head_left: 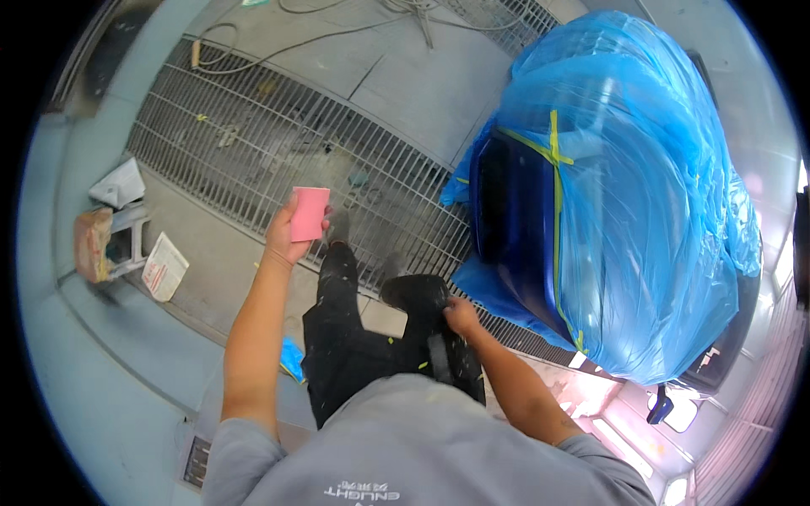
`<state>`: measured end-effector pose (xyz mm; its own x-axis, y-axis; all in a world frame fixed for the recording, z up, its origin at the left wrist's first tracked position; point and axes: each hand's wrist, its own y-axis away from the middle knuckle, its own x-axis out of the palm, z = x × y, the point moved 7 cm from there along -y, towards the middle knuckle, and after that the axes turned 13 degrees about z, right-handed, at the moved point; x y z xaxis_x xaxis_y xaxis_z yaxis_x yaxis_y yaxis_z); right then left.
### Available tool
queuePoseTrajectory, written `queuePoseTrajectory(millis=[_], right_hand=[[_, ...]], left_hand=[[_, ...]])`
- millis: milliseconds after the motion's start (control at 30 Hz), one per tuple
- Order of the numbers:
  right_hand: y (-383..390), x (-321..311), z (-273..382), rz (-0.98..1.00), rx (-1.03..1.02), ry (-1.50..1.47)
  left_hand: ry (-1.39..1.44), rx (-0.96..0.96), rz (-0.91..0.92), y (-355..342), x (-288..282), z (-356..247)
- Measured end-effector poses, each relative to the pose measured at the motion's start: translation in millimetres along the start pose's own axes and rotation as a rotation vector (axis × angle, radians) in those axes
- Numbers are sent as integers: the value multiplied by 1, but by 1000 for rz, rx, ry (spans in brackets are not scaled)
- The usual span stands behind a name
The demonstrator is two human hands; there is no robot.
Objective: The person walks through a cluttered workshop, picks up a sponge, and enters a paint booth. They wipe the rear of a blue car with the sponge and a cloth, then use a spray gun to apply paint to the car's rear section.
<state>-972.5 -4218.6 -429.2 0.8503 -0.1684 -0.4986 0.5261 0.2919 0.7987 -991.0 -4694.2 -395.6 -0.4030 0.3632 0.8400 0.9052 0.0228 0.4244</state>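
A rectangular pink pad [309, 213] is held upright in my left hand [288, 232], fingers wrapped round its edges, over the floor grate. My right hand [462, 317] is curled against my dark trousers [426, 337] near my raised leg; what its fingers hold, if anything, is hidden. Just right of it stands a vehicle wrapped in blue plastic sheeting [633, 211], with a bare dark blue painted panel [519, 253] edged by yellow-green masking tape [558, 194].
A metal floor grate [211, 118] runs beneath me. At the left are a small stool [126, 244], a printed sheet [164, 268] and a white item [116, 181]. A blue item [293, 358] lies behind my left arm. Hoses and cables [245, 63] cross the floor at the top.
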Motion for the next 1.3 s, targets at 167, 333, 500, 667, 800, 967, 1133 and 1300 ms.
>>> queuePoseTrajectory(millis=[167, 333, 500, 667, 800, 967, 1133, 1300], right_hand=[[-37, 49, -13, 140, 281, 55], [-77, 81, -16, 142, 347, 201], [-96, 78, -33, 171, 302, 223], [-98, 76, -50, 178, 298, 185], [-98, 79, -64, 191, 297, 145], [-96, 84, -78, 343, 350, 87], [-94, 73, -80, 327, 270, 51], [-92, 105, -106, 386, 246, -33]], left_hand=[[-57, -86, 4, -108, 18, 29], [-196, -98, 38, -208, -2, 96], [-496, -4, -49, -278, -12, 151], [-877, 196, -230, -337, -13, 194], [-1084, 583, -81, -344, 96, 250], [-1279, 758, 62, -328, 189, 311], [-1288, 772, 90, -321, 213, 339], [-1261, 826, 53, -319, 218, 353]])
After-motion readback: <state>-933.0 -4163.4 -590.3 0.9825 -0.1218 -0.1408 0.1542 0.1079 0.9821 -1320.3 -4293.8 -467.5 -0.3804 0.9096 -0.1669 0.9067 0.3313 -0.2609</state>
